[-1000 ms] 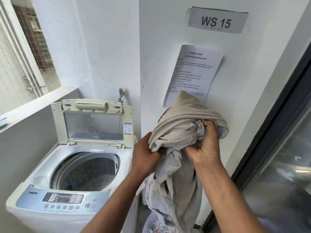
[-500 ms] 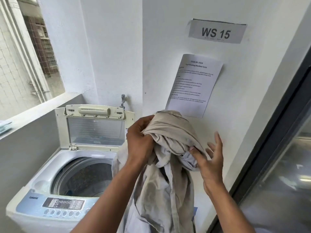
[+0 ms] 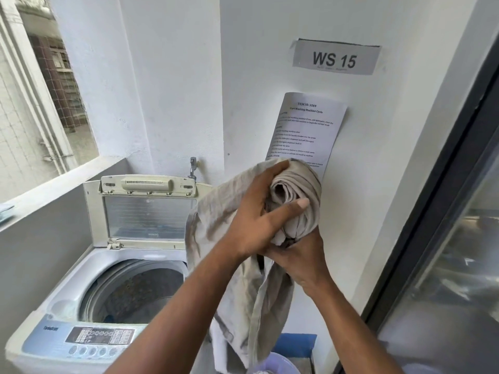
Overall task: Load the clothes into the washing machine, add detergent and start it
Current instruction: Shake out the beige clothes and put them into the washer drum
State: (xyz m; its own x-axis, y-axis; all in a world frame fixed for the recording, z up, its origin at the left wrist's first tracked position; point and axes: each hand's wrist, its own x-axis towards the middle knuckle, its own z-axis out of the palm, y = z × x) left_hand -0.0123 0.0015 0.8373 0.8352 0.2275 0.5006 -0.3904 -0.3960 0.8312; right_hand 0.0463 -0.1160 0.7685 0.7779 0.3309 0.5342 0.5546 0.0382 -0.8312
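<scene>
A top-loading white washing machine (image 3: 67, 298) stands at the lower left with its lid (image 3: 148, 211) raised and its drum (image 3: 135, 292) open. I hold a bundle of beige clothes (image 3: 294, 184) at chest height, just right of the machine. My left hand (image 3: 259, 220) grips the bundle from the left side and top. My right hand (image 3: 299, 260) holds it from underneath. Loose cloth hangs down from the bundle below my hands. The control panel (image 3: 100, 336) runs along the machine's front edge.
A white wall with a printed instruction sheet (image 3: 305, 130) and a "WS 15" sign (image 3: 334, 59) is straight ahead. A dark-framed glass door (image 3: 445, 238) fills the right. A tap (image 3: 193, 167) sits behind the machine. A blue item (image 3: 297, 344) and a pale purple basket rim (image 3: 272, 363) lie below.
My right hand, open beside the bundle half a second ago, has closed under it. My left hand has shifted over the top, and the view has tilted down slightly.
</scene>
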